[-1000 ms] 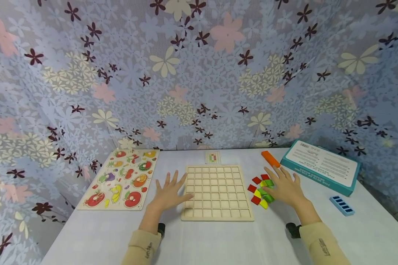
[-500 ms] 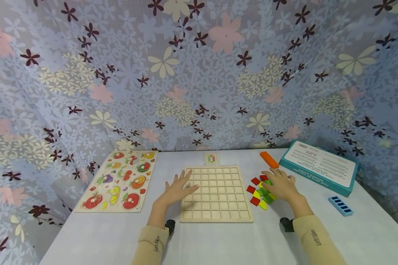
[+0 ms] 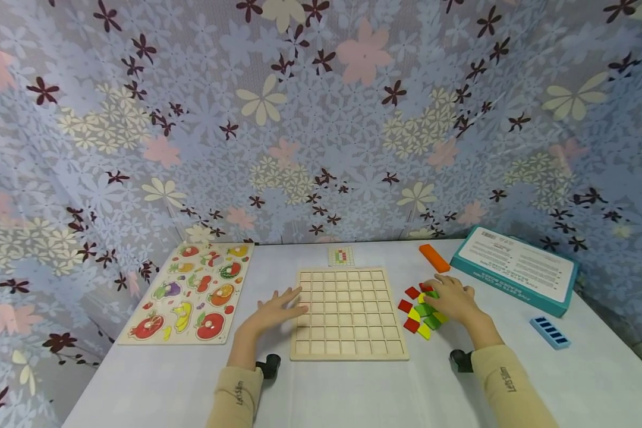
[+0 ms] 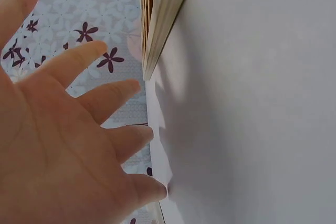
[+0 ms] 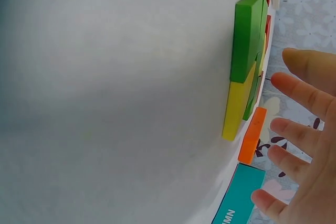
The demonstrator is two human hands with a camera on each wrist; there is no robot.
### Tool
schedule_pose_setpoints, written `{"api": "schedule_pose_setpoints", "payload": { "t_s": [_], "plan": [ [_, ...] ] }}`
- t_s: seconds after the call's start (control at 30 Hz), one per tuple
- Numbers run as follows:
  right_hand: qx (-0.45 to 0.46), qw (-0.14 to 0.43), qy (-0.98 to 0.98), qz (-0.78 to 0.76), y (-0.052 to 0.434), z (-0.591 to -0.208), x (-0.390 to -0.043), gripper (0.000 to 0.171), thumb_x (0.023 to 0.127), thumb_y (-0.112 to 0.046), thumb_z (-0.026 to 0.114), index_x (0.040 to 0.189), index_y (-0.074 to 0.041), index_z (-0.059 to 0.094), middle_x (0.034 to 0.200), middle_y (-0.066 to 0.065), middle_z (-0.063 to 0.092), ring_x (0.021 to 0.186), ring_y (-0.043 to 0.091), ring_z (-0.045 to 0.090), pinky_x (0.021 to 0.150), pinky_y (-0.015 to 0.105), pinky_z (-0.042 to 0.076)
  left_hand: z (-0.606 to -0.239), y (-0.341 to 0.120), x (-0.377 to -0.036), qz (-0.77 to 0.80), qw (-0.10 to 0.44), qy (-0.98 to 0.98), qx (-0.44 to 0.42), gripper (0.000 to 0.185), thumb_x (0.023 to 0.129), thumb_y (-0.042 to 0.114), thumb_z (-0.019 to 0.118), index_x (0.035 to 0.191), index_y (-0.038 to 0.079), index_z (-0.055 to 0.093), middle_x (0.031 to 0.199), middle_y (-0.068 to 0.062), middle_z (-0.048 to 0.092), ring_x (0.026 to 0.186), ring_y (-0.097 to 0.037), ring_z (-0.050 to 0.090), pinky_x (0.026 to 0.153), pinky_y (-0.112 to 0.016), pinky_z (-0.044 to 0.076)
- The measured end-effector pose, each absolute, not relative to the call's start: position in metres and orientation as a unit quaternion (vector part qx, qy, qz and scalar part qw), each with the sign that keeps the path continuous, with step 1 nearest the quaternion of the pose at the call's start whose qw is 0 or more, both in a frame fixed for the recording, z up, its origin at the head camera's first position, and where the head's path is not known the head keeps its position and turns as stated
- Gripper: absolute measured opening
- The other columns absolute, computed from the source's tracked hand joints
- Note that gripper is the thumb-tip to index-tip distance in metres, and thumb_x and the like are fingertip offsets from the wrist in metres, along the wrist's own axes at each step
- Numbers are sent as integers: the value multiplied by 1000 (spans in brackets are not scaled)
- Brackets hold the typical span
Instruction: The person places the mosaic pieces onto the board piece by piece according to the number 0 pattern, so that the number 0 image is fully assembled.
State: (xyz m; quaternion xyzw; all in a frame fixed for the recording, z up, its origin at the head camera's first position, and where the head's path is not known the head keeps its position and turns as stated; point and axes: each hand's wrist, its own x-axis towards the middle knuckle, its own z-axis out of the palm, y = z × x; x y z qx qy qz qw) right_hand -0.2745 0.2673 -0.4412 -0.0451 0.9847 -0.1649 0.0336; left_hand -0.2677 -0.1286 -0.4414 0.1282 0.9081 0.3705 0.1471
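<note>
Two hands flank a wooden grid board on a white table.

The left hand (image 3: 271,310) lies flat with fingers straight and spread, its fingertips (image 3: 295,295) at the left edge of the grid board (image 3: 349,312); it grasps nothing, and the left wrist view shows the palm (image 4: 58,145) released beside the board's edge (image 4: 163,19). The right hand (image 3: 452,300) hovers over the far right part of a pile of red, yellow and green tiles (image 3: 419,309) just right of the board; in the right wrist view its fingers (image 5: 299,129) are straight and relaxed, holding nothing, next to the green tile (image 5: 247,38). An orange block (image 3: 434,258) lies far of the pile, a teal box (image 3: 516,270) to the far right, a blue piece (image 3: 550,331) near the right edge. A fruit puzzle (image 3: 195,291) sits on the left, and a small pattern card (image 3: 340,256) just beyond the board.
</note>
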Motion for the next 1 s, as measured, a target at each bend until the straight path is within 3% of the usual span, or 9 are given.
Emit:
{"api": "schedule_pose_setpoints", "payload": {
  "t_s": [0.7,1.0],
  "plan": [
    [-41,56,986,-151,267,-442,-283,37,86,-25,61,117,-5,61,139,31,34,124,53,21,93,71,16,-446,-135,-283,363,170,909,114,68,85,43,58,143,17,35,151,-17,21,139,-42,0,102,-67,-12],
    [-52,53,984,-162,265,-440,-287,29,83,-22,64,109,-10,67,139,30,34,124,52,20,92,71,16,-449,-138,-283,338,171,914,145,75,75,34,72,140,16,41,151,-18,19,138,-43,-2,102,-66,-14]
  ]
}}
